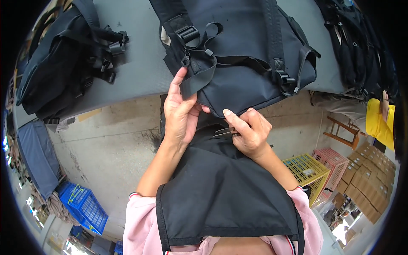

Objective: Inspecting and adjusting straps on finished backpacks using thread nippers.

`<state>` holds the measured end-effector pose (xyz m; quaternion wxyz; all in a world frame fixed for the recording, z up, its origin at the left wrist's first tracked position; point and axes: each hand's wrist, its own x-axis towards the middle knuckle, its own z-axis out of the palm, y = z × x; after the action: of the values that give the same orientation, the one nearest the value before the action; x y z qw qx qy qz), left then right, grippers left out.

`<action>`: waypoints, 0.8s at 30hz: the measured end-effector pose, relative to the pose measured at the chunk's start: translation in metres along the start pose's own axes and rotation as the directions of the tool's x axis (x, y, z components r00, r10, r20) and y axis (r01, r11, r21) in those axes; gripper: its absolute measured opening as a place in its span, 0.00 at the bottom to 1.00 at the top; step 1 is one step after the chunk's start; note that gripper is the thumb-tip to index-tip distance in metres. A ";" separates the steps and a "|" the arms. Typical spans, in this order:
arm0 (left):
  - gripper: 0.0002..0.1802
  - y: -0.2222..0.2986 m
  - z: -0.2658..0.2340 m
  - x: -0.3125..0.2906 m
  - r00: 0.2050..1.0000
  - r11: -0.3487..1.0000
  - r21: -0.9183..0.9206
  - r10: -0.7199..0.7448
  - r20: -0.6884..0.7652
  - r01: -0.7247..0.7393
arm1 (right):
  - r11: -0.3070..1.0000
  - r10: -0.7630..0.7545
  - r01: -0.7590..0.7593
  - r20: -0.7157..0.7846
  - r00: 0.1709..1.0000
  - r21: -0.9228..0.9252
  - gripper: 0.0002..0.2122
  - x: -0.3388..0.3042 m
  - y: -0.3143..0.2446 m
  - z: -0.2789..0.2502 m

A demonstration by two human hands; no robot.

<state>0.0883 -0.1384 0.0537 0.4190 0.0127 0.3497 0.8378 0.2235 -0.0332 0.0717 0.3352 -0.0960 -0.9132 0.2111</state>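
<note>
A black backpack (242, 46) lies on the grey table in front of me, its straps and buckles facing up. My left hand (182, 108) is at its near left corner, thumb and curled fingers closed on the edge beside a loose webbing strap (199, 80). Its index finger points up toward a strap end. My right hand (251, 131) is closed, with the thumb and index finger at the bag's bottom edge. From under its fingers stick out the two thin metal points of thread snips (224, 132); the rest of that tool is hidden in the palm.
Another black bag (63, 63) with buckles sits at the table's left, and more black bags (355, 46) at its right. The grey table (140, 55) ends just before me. Below stand a blue crate (83, 206), a yellow crate (307, 168), a wooden stool (342, 132) and stacked cartons (367, 178).
</note>
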 end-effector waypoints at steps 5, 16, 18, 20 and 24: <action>0.34 0.001 -0.003 0.003 0.996 0.992 -0.107 -0.065 0.053 0.070 | 0.994 0.083 -0.087 0.070 0.994 0.068 0.22 0.013 -0.009 -0.014; 0.26 0.024 -0.022 -0.034 0.995 0.960 0.267 -0.074 -0.060 0.088 | 0.979 0.167 -0.193 0.274 0.947 0.071 0.11 0.030 -0.010 -0.031; 0.22 0.033 -0.040 -0.043 0.985 0.895 0.413 -0.171 -0.035 0.170 | 0.942 0.291 -0.329 0.338 0.895 0.060 0.14 0.025 0.003 -0.022; 0.22 0.049 -0.040 -0.042 0.975 0.792 0.592 -0.217 0.045 0.149 | 0.927 0.281 -0.346 0.342 0.897 0.145 0.15 0.025 0.002 -0.025; 0.21 0.068 -0.018 -0.026 0.901 0.377 0.850 0.370 0.227 -0.369 | 0.883 0.304 -0.395 0.331 0.893 0.255 0.16 0.030 -0.005 -0.022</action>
<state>0.0525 -0.1947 0.0876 0.1544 0.3026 0.7165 0.6093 0.2149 -0.0216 0.1060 0.1687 -0.1749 -0.8729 0.4230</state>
